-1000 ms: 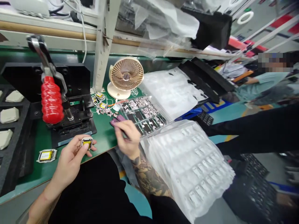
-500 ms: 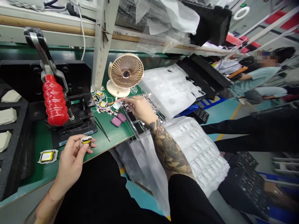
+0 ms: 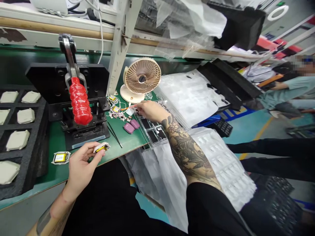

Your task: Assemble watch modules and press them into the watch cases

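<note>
My left hand (image 3: 83, 165) pinches a small white watch case (image 3: 100, 147) between thumb and fingers, tilted so that a yellow battery shows inside. Another open watch case (image 3: 61, 158) with a yellow battery lies on the green bench just left of that hand. Over the far left corner of a clear plastic tray (image 3: 157, 144) is my right hand (image 3: 152, 111), its fingers bent downward and drawn together. The fingertips are partly hidden, so what they grip cannot be made out. Dark flat screens (image 3: 161, 133) lie in the tray compartments.
A press with a red handle (image 3: 80, 103) stands behind my left hand. Black tweezers (image 3: 114, 135) and purple earphone-like cases (image 3: 129, 128) lie on the bench. A fan (image 3: 142, 78) stands behind. At left, a foam tray (image 3: 36, 144) holds several white cases. A person (image 3: 290, 88) sits far right.
The view has swung left, showing more of the foam tray. My left hand has tilted the watch case to a flatter angle. My right hand stays at the clear tray, its fingers closer together.
</note>
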The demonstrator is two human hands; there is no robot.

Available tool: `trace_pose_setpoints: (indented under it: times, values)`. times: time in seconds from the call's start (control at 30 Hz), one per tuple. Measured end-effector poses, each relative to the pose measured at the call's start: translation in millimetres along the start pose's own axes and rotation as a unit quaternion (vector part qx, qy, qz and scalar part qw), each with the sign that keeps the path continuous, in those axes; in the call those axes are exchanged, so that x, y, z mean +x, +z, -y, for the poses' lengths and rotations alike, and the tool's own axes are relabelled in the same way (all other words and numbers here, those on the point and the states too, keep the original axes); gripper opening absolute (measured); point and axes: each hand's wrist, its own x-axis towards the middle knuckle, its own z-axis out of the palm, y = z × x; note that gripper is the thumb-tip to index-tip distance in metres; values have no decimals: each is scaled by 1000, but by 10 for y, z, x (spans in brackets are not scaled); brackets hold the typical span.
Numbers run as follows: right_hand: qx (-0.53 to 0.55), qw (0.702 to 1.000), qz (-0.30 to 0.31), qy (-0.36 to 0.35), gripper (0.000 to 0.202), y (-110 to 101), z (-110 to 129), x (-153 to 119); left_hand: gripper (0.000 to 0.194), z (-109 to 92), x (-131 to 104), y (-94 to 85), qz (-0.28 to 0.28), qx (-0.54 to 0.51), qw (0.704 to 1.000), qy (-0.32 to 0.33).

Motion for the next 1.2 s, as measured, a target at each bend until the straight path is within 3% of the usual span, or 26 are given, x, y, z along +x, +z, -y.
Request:
trace_pose_setpoints:
  times: [0.1,0.2,0.33,0.47,0.57,0.8,1.0,1.2]
  values:
    - [19,999,-42,1,9,-115,164,-214,15,-13,37,-12,-7,34,998,53]
    - [165,973,-160,-23,10,-65,582,-508,13,-29,59,-21,4,57,995,82]
    - [397,883,-237,-78,6,304,1351,-804,14,-70,63,-19,16,82,993,86]
    - [487,841,-221,-74,6,707,1850,-874,14,-118,65,-14,15,114,987,109]
    - [502,841,-192,-64,7,807,1916,-839,14,-131,62,-9,9,116,985,125]
    - [419,886,-164,-110,8,616,1794,-817,11,-120,56,-6,25,121,987,107]
    - [408,893,-157,-109,9,599,1768,-788,9,-133,68,-28,45,114,988,88]
    - [287,914,-188,-216,19,614,1739,-818,13,-122,62,-46,32,67,995,60]
